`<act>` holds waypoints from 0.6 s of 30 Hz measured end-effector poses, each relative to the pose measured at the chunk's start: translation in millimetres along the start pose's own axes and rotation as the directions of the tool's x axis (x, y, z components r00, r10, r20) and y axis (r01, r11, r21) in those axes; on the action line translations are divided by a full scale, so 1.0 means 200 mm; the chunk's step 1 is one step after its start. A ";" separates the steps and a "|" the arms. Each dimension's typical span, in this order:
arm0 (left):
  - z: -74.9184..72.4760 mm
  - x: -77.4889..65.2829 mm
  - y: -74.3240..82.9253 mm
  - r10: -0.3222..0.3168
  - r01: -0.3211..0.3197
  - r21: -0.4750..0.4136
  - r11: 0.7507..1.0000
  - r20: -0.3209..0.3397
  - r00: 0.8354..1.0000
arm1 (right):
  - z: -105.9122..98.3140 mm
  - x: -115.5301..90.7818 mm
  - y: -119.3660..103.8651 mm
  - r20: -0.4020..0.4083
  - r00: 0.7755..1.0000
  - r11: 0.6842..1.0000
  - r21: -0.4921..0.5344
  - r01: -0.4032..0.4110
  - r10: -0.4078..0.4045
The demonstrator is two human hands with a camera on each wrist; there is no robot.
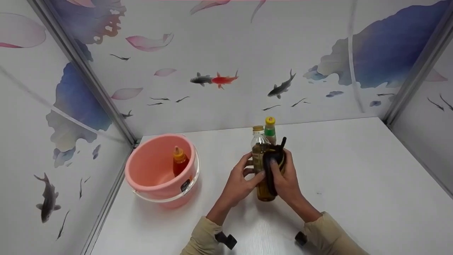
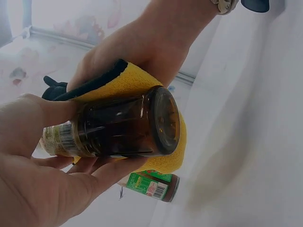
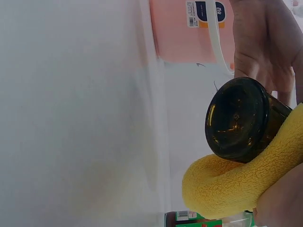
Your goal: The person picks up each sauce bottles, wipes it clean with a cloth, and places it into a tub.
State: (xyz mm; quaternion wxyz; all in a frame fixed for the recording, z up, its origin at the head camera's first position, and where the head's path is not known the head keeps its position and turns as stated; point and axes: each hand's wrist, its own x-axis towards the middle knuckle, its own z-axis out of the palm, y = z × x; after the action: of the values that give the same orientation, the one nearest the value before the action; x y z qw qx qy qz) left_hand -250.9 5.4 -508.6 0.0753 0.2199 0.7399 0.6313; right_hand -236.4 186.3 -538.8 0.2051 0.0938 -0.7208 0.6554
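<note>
A dark glass bottle (image 1: 265,194) with a gold cap is held up in front of me, its round base showing in both wrist views. My left hand (image 1: 240,184) grips it from the left, thumb on the near side and fingers around the label. On its other side my right hand (image 1: 287,179) holds a fuzzy yellow cloth (image 3: 227,187) with a black backing (image 1: 269,177) and a black loop. The yellow face wraps against the glass. Just behind stands a smaller bottle (image 1: 270,131) with a yellow cap and green label.
To the left, a pink bucket (image 1: 139,173) with a white handle stands on the white table (image 1: 354,198). Inside it is a squeeze bottle (image 1: 180,164) of red-brown contents with a yellow-orange cap. Printed wall panels (image 1: 219,42) enclose the table's back and sides.
</note>
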 end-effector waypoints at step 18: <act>0.02 0.00 -0.01 -0.035 0.034 -0.020 0.999 -0.098 0.995 | 0.00 0.00 -0.02 -0.002 1.000 0.999 0.015 -0.029 0.029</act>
State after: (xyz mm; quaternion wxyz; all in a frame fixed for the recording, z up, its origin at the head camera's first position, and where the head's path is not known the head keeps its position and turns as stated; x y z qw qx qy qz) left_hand -249.7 9.6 -511.2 0.0516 0.1750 0.7405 0.6468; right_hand -234.7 186.3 -535.5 0.1958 0.0842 -0.7171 0.6636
